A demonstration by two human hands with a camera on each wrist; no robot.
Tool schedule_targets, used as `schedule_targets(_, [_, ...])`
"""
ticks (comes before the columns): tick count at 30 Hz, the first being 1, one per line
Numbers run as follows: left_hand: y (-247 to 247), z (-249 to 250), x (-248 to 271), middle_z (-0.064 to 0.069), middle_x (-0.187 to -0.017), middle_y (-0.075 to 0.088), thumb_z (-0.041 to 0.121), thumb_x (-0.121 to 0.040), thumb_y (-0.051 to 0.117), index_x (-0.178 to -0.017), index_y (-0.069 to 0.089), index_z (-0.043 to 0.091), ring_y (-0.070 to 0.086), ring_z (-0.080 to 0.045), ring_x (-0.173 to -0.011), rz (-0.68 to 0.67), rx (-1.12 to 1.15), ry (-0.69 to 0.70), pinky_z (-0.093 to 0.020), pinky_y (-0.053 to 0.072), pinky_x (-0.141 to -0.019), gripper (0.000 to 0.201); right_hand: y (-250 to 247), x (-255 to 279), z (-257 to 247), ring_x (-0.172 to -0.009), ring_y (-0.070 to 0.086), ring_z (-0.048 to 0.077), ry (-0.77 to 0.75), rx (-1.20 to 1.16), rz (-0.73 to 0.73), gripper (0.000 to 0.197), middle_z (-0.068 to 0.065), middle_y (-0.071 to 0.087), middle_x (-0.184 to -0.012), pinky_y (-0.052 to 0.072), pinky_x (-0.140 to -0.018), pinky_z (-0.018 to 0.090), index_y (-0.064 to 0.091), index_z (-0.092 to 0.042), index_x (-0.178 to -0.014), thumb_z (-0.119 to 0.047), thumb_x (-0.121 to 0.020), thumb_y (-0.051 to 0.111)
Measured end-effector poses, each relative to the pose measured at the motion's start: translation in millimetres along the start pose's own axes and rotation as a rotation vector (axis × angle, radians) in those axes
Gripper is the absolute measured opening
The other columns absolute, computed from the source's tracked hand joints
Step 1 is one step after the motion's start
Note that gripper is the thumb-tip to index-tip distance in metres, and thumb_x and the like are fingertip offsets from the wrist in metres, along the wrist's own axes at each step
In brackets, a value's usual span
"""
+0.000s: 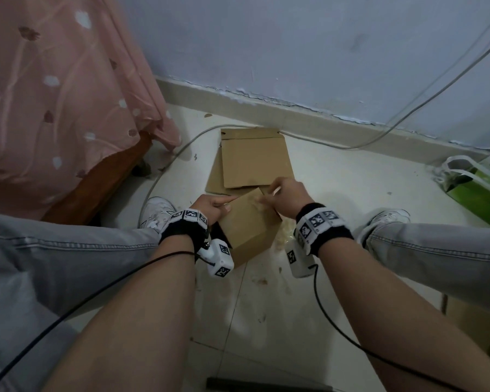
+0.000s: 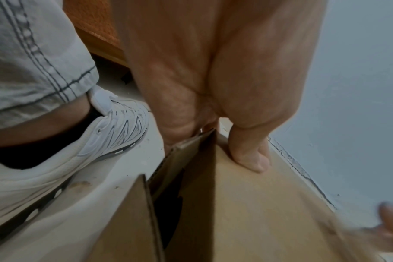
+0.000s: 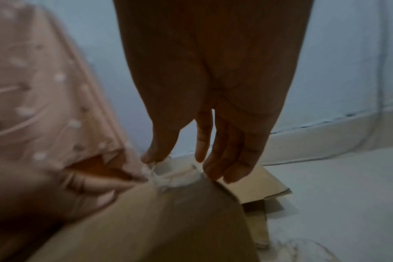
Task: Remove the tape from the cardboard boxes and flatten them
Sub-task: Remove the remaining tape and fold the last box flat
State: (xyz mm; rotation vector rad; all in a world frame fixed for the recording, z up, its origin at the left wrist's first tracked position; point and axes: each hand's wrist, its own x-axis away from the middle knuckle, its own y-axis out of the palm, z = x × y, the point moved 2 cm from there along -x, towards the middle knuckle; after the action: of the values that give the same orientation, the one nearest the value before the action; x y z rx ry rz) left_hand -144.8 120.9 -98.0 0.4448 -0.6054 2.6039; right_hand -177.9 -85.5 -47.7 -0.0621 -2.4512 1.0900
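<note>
Brown cardboard box point(image 1: 248, 226) stands on the floor point(image 1: 337, 179) between the person's two feet, still in its box shape, a little below the centre of the head view. The left hand point(image 1: 211, 206) grips its upper left edge: in the left wrist view the thumb point(image 2: 249, 152) lies on the top face and the other fingers go over the edge, so this hand is closed around the cardboard. The right hand point(image 1: 287, 193) is at the far top corner, at about 1 o'clock from the box centre. Its thumb and fingertips point(image 3: 222, 170) seem to pinch a thin whitish strip of tape point(image 3: 156, 174) that lifts from the top face; the picture is blurred, so I cannot say exactly how tight this pinch is.

At 12 o'clock, just behind the box, flattened cardboard sheets point(image 1: 255, 159) lie in a small pile near the wall point(image 1: 294, 52). At 3 o'clock from the box, beside the right wrist, there is a heap of crumpled clear tape point(image 1: 283, 236) on the floor. One more brown box point(image 1: 473, 326) shows at about 4 o'clock, partly behind the right forearm.

I judge that the step in hand is peeling the tape from this box. The next move probably needs a steady pull along the seam while the left hand keeps the box from sliding, then opening the flaps and pressing it flat.
</note>
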Motion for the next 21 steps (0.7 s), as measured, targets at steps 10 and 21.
schedule_targets(10, [0, -1, 0, 0.009, -0.102, 0.068, 0.008, -0.098, 0.055, -0.121, 0.07, 0.024, 0.059, 0.008, -0.085, 0.001, 0.021, 0.007, -0.005, 0.047, -0.077, 0.032, 24, -4, -15, -0.087, 0.06, 0.031, -0.128, 0.307, 0.044, 0.008, 0.013, 0.061, -0.095, 0.047, -0.071, 0.033, 0.059, -0.005, -0.089, -0.008, -0.092, 0.052])
schedule_targets(21, [0, 0, 1, 0.003, -0.103, 0.069, 0.009, -0.098, 0.056, -0.122, 0.07, 0.021, 0.058, 0.007, -0.079, 0.018, 0.035, -0.003, -0.001, 0.045, -0.066, 0.03, 30, 9, -23, -0.095, 0.06, 0.031, -0.116, 0.363, -0.026, 0.039, 0.013, 0.058, -0.107, 0.05, -0.08, 0.035, 0.056, -0.008, -0.103, -0.036, -0.082, 0.073])
